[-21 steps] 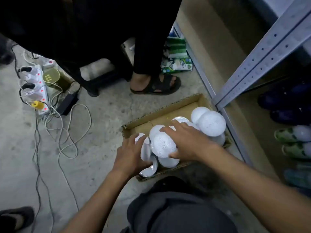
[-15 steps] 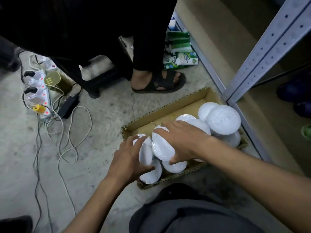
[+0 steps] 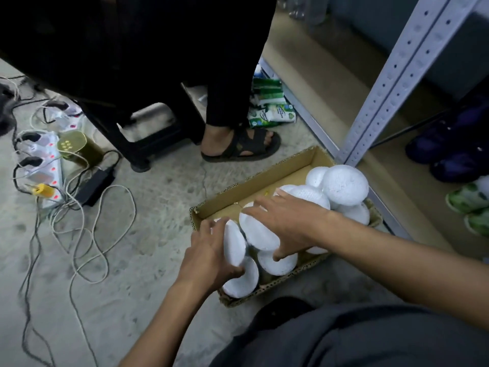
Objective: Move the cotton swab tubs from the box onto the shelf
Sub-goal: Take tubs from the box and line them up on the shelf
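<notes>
A shallow cardboard box lies on the floor beside the shelf. Several round white cotton swab tubs fill its near and right parts, some stacked at the right end. My right hand lies over a tilted tub, fingers and thumb wrapped around its rim. My left hand grips another tub standing on edge at the box's near left end. More tubs lie below both hands.
A person's sandalled foot stands just beyond the box. Power strips and loose cables cover the floor at left. Green packets lie by the shelf base. A grey perforated shelf post rises right of the box; shoes sit on the shelf.
The view has shifted, so the box sits further right. Both hands stay on the same tubs, with my right hand's grip spread a little wider over its tub.
</notes>
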A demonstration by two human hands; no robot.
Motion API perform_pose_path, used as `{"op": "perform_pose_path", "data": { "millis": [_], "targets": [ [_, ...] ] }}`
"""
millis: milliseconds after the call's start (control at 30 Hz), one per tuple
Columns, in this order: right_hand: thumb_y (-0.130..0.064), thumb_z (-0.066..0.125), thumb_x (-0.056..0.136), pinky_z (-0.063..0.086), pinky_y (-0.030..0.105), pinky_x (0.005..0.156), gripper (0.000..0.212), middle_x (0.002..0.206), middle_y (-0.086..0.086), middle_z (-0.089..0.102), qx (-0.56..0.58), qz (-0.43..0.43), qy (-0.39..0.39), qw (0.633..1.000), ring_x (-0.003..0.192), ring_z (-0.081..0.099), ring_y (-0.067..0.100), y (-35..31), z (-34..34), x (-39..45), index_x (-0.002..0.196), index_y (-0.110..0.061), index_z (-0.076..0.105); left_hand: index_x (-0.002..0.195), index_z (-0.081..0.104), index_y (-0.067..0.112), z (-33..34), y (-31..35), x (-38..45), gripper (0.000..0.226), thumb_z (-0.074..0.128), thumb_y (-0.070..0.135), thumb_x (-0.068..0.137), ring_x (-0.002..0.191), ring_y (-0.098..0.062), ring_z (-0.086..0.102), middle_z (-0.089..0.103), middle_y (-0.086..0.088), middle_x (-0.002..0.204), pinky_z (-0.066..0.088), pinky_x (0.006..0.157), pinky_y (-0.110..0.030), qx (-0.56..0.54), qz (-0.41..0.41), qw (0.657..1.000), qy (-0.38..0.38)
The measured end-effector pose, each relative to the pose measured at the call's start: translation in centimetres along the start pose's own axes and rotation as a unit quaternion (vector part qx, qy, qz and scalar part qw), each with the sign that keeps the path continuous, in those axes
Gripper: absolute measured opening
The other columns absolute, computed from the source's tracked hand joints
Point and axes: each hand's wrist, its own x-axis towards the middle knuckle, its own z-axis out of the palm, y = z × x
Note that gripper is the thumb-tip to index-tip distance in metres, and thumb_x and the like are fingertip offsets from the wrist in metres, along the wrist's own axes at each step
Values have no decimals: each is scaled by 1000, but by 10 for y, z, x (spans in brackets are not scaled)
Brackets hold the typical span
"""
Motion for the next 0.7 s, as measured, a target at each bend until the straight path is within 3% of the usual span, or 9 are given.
{"op": "perform_pose_path", "data": {
  "millis": [200,333,400,500,633,700],
  "targets": [
    [-54,78,71,25,46,114,102,147,7,38,-5,6,-9,1000,122,51,32,0,1,3,152,-25,25,148,24,29,-4,2,0,97,77,47,69,123,-27,40,27,1,143,53,86,-41,9,18,1000,1],
    [-50,78,73,16,47,123,101,148,7,37,10,7,-6,1000,128,47,32,4,-10,-1,154,-28,23,148,24,29,-17,11,1,93,75,43,71,119,-28,41,27,-2,139,52,87,-39,20,25,999,11],
    [-49,77,73,21,46,122,101,148,5,37,40,15,-2,999,130,46,31,6,-23,-10,155,-29,22,152,19,28,-30,17,0,100,76,43,70,122,-27,41,27,-2,141,50,92,-38,11,35,999,17],
    [-52,76,75,46,42,103,101,147,-2,35,99,31,15,995,128,46,26,9,-49,-29,156,-33,19,147,25,27,-58,29,-4,99,79,47,66,121,-25,43,33,1,139,49,92,-39,0,48,998,37],
    [-54,79,75,42,36,105,103,151,-10,30,179,61,60,980,137,37,17,17,-95,-67,155,-36,17,141,32,32,-102,53,-15,94,80,53,63,113,-23,47,32,3,133,49,82,-36,10,94,993,70],
    [-58,78,74,40,35,106,102,151,-13,29,194,75,84,975,138,34,13,21,-121,-94,154,-39,17,147,28,34,-124,71,-21,98,80,49,66,119,-24,46,28,2,137,48,86,-34,15,121,989,79]
  ]
}}
